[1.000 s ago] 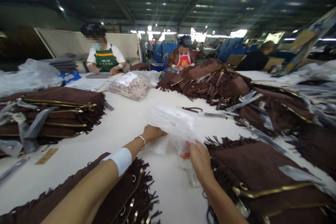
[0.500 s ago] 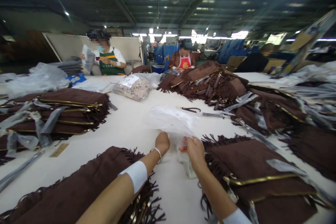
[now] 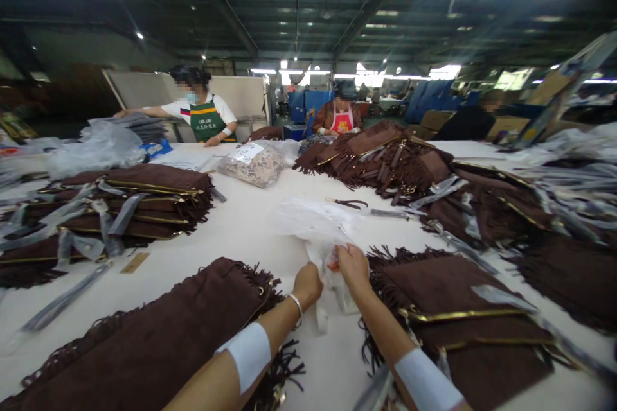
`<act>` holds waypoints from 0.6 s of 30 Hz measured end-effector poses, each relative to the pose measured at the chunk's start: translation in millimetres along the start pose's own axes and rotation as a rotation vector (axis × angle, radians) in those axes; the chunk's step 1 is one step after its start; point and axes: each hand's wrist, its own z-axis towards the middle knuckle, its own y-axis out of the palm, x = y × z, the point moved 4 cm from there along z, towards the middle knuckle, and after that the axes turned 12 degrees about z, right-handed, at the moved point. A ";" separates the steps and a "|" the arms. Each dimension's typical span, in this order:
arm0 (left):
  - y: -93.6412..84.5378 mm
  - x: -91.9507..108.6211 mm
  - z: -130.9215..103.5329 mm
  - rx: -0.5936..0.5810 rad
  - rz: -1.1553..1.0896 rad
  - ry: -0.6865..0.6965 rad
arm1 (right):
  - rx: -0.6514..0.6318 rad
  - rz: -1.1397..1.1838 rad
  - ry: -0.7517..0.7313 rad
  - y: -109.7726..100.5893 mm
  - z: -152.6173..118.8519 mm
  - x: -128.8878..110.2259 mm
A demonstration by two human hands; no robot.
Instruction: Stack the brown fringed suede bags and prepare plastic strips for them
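Observation:
Over the middle of the table, a thin translucent plastic bag (image 3: 308, 218) spreads away from my hands. My left hand (image 3: 307, 284) is closed on the near part of the plastic, and a white strip hangs below it. Close beside it, my right hand (image 3: 353, 270) pinches the plastic too; something small and orange shows at its fingertips, too little to name. A brown fringed bag (image 3: 159, 327) lies beneath my left forearm. Right of my right hand lie stacked brown fringed bags (image 3: 453, 282) with gold zips.
Brown fringed bags (image 3: 144, 199) are stacked at the left, and a larger heap (image 3: 380, 160) lies at the back right. A labelled clear bag of patterned pieces (image 3: 253, 166) and a wrist strap (image 3: 349, 203) lie beyond my hands. Co-workers (image 3: 209, 115) stand across the table.
My left hand has moved down and slightly right, pulling the near plastic down with it. The co-worker at the left has stretched an arm out to a grey stack.

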 end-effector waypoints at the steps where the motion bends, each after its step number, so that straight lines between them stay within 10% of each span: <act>1: -0.1 1.2 -3.8 0.001 -0.004 -0.001 | -0.002 -0.009 -0.002 0.0 0.1 -0.2; 18: -23.9 -10.1 -31.6 0.015 0.036 0.085 | -0.365 -0.443 -0.304 11.7 -39.2 -46.2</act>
